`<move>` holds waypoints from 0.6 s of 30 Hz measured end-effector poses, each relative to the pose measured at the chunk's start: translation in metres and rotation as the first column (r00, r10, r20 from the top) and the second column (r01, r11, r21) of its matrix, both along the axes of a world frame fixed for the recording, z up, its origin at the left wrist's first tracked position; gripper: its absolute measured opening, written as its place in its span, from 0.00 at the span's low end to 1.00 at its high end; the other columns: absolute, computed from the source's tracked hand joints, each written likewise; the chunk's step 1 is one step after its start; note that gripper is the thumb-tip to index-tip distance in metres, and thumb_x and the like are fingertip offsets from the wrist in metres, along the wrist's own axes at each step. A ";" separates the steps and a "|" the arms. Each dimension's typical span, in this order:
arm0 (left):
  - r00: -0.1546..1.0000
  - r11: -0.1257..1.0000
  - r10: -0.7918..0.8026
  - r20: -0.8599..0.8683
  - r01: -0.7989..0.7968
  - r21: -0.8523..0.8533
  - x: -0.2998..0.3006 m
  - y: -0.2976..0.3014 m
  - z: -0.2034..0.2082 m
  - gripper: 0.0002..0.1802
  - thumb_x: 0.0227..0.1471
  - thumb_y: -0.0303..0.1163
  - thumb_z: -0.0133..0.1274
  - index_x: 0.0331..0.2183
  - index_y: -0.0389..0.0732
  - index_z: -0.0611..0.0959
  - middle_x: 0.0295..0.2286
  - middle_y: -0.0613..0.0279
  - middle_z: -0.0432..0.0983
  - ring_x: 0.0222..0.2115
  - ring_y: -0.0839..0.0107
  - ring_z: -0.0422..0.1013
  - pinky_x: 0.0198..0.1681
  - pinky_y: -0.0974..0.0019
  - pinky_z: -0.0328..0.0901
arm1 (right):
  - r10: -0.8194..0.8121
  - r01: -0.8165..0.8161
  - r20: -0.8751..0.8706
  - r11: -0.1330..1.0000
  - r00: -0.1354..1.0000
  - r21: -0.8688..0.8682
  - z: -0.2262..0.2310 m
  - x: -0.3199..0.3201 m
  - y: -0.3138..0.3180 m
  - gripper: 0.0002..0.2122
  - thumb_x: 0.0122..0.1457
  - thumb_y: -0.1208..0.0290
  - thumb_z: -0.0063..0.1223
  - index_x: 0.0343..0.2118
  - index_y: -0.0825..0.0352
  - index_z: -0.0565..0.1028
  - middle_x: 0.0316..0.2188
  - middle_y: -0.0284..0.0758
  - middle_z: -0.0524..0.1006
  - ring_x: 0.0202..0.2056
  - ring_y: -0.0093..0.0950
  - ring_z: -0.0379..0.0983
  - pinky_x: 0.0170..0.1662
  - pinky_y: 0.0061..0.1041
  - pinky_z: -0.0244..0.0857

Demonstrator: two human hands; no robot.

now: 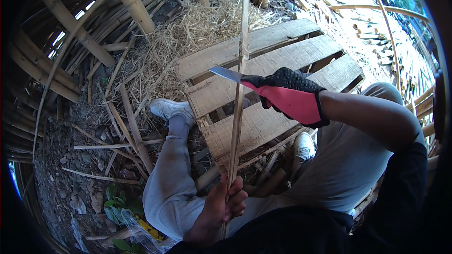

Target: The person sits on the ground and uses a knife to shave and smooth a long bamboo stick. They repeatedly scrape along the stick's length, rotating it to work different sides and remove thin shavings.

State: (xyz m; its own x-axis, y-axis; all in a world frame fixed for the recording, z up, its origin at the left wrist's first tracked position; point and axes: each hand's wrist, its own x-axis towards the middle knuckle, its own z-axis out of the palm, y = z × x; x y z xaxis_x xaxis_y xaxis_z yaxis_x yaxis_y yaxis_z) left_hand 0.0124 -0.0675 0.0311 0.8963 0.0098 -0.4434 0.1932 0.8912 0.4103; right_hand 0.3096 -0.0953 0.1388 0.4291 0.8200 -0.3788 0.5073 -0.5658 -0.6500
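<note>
My bare left hand (221, 205) is closed round the lower end of a long, narrow bamboo strip (236, 127), close to my lap. The strip rises away from me over a slatted wooden pallet (263, 68), its far end near the top of the view. My right hand (293, 96), in a pink and black glove, is closed on a knife. The knife's blade (225, 73) points left and lies across the strip about midway along it. The glove hides the knife's handle.
My legs, in grey trousers (172, 185), straddle the pallet's near side. Pale shavings (188, 37) heap up beyond it on the left. Bamboo poles (134, 4) stand behind, and cut bamboo pieces (372, 32) lie at the far right. Loose strips (125, 145) and a small green plant (114, 204) are on the left.
</note>
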 end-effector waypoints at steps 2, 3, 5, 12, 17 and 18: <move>1.000 1.000 -0.010 -0.002 0.010 0.012 0.000 0.000 0.000 0.29 0.63 0.66 0.32 0.25 0.51 0.62 0.11 0.76 0.50 0.06 0.84 0.46 0.11 0.77 0.43 | 0.094 -0.093 0.015 0.995 0.996 -0.043 0.009 0.005 -0.001 0.25 0.66 0.46 0.44 0.23 0.65 0.75 0.15 0.27 0.69 0.14 0.18 0.63 0.20 0.23 0.59; 1.000 1.000 -0.018 -0.008 0.018 0.010 0.002 0.000 0.001 0.29 0.63 0.66 0.32 0.25 0.51 0.62 0.11 0.76 0.50 0.06 0.84 0.46 0.11 0.77 0.43 | -0.191 0.189 -0.141 0.982 0.971 -0.026 0.005 0.011 0.002 0.24 0.65 0.46 0.45 0.24 0.64 0.77 0.15 0.26 0.71 0.15 0.18 0.65 0.20 0.23 0.60; 1.000 1.000 -0.019 -0.002 0.019 -0.010 0.001 0.000 0.000 0.29 0.63 0.66 0.32 0.25 0.51 0.62 0.11 0.76 0.50 0.06 0.84 0.46 0.11 0.77 0.43 | -0.190 0.202 -0.175 0.978 0.966 0.053 0.012 0.009 0.001 0.24 0.65 0.46 0.46 0.23 0.63 0.76 0.15 0.25 0.69 0.15 0.17 0.63 0.20 0.22 0.59; 1.000 1.000 -0.022 0.017 0.023 -0.008 0.000 0.001 -0.001 0.29 0.63 0.66 0.31 0.24 0.51 0.62 0.11 0.77 0.50 0.06 0.84 0.45 0.11 0.77 0.43 | -0.126 0.130 -0.144 0.991 0.982 0.022 0.023 -0.005 0.005 0.24 0.65 0.47 0.46 0.26 0.64 0.80 0.20 0.32 0.74 0.26 0.21 0.69 0.30 0.27 0.63; 1.000 1.000 -0.013 -0.020 0.014 0.014 0.002 0.002 0.002 0.29 0.63 0.66 0.32 0.24 0.51 0.62 0.11 0.77 0.50 0.06 0.84 0.45 0.11 0.77 0.43 | -0.019 0.013 -0.067 0.996 0.998 -0.089 0.028 -0.015 0.005 0.15 0.67 0.58 0.44 0.49 0.53 0.80 0.24 0.33 0.79 0.29 0.22 0.73 0.36 0.27 0.67; 1.000 1.000 -0.011 -0.014 0.011 -0.001 0.001 0.002 0.002 0.29 0.63 0.66 0.32 0.24 0.52 0.62 0.11 0.76 0.50 0.06 0.84 0.45 0.11 0.77 0.43 | -0.012 0.007 -0.052 0.997 0.999 -0.083 0.025 -0.011 0.005 0.16 0.67 0.57 0.44 0.50 0.52 0.80 0.24 0.34 0.79 0.29 0.22 0.72 0.36 0.27 0.67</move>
State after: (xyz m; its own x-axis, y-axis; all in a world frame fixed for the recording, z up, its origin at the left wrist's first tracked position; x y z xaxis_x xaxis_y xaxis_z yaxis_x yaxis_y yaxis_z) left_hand 0.0137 -0.0652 0.0326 0.8901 -0.0004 -0.4558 0.2088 0.8893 0.4068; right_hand 0.2989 -0.0906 0.1640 0.4145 0.7807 -0.4675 0.4679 -0.6235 -0.6263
